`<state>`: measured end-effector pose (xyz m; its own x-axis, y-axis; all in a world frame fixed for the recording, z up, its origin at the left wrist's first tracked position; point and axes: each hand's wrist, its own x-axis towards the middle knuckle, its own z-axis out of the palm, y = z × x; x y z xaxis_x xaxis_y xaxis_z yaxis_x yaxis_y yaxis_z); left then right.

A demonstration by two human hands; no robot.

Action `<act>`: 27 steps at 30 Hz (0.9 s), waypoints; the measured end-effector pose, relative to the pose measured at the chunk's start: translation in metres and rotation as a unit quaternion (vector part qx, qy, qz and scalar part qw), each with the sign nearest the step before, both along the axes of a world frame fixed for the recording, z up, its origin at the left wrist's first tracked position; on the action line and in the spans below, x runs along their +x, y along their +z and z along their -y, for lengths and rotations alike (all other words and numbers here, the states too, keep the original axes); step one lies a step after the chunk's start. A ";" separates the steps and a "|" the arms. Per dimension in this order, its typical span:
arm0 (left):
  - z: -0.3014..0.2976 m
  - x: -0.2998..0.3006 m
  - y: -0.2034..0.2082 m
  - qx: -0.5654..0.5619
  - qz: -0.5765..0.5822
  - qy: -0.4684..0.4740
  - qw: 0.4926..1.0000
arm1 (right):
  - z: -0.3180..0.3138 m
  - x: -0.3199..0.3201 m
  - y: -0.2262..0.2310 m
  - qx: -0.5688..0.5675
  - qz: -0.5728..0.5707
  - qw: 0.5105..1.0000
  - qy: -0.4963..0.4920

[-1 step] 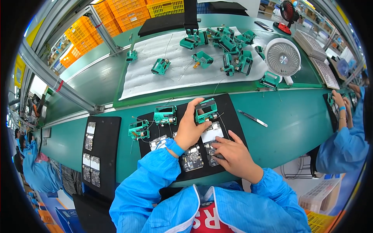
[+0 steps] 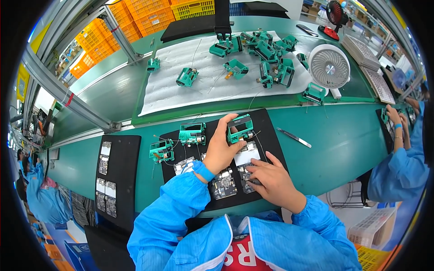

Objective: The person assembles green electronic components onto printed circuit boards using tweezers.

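Note:
My left hand [image 2: 220,151] is closed on a green plastic housing [image 2: 240,128], tilted above the far part of a black foam mat [image 2: 266,122]. A thin wire runs from the housing toward a circuit board [image 2: 247,156] with a white patch. Over that board lies my right hand [image 2: 273,180], its fingers apart and touching the board. A small dark shape by its fingertips is too unclear to name. Another circuit board [image 2: 224,185] sits left of it, and a further board [image 2: 184,166] is partly behind my left forearm. Two green housings, one [image 2: 192,133] behind the other [image 2: 162,151], stand left of my left hand.
Tweezers [image 2: 294,137] lie right of the mat. Another black mat [image 2: 118,180] at left bears several boards. Farther back, white foam [image 2: 167,95] carries a heap of green housings [image 2: 266,49], beside a white fan [image 2: 330,67]. A co-worker's hands [image 2: 395,117] are at far right.

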<state>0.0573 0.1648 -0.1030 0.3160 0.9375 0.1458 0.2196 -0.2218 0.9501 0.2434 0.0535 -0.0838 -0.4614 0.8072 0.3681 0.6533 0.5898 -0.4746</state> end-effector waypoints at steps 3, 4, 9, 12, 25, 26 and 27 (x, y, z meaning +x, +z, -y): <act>0.001 0.002 0.002 0.013 -0.021 0.007 1.000 | 0.000 0.000 0.001 -0.001 0.007 1.000 -0.002; 0.002 0.004 0.004 0.017 -0.032 0.016 0.999 | 0.000 -0.001 0.001 -0.001 0.006 1.000 -0.005; 0.006 0.010 0.006 0.109 -0.085 0.015 0.990 | -0.001 -0.001 0.003 -0.004 0.008 1.000 -0.005; 0.006 0.009 0.003 0.130 -0.103 0.006 0.986 | -0.009 0.004 0.014 -0.044 -0.039 0.998 -0.015; 0.001 0.005 0.002 0.126 -0.068 -0.019 0.990 | -0.084 0.001 0.016 0.099 0.143 0.984 0.029; 0.001 0.006 0.004 0.117 -0.068 -0.021 0.991 | -0.084 0.001 0.017 0.106 0.153 0.982 0.029; 0.000 0.005 0.003 0.145 -0.067 -0.015 0.987 | -0.084 -0.001 0.016 0.112 0.155 0.981 0.034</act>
